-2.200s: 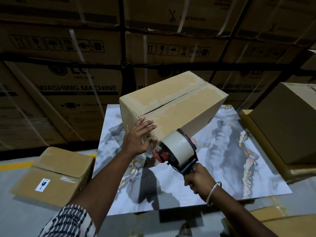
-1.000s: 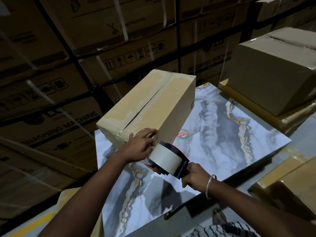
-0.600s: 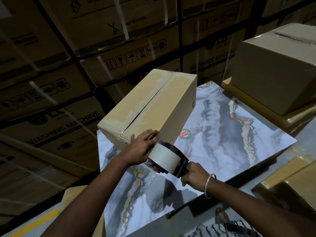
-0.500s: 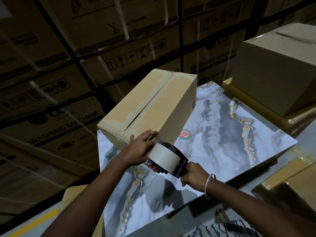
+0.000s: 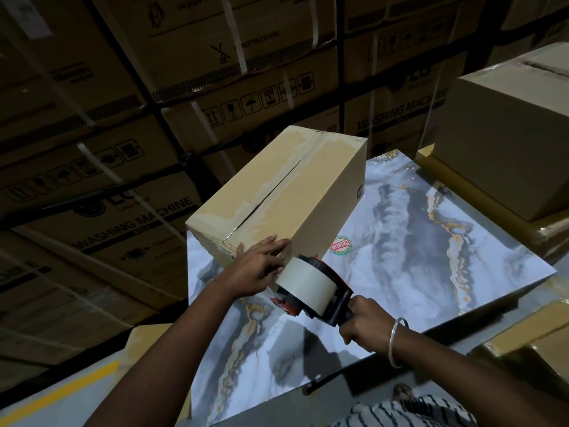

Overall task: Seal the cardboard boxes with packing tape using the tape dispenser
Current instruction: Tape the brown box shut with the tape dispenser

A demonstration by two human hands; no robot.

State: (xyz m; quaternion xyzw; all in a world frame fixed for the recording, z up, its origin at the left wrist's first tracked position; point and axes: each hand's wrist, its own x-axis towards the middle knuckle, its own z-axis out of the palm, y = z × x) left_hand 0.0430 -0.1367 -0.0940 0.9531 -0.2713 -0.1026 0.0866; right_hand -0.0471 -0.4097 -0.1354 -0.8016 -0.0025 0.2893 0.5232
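left hand (image 5: 257, 269) flat, fingers straight, pressing box (image 5: 286, 192) near end; right hand (image 5: 363, 318) grips tape dispenser (image 5: 308, 285). tape start probably hidden; weak anchor could peel or wander off the seam.

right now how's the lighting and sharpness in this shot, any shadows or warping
Head view: dim overall, the stacked washing machine cartons murky; brightest on the cardboard box and marble table; the tape dispenser and arms cast dark shadows on the table; wide-angle lens tilts and bends the straight edges.
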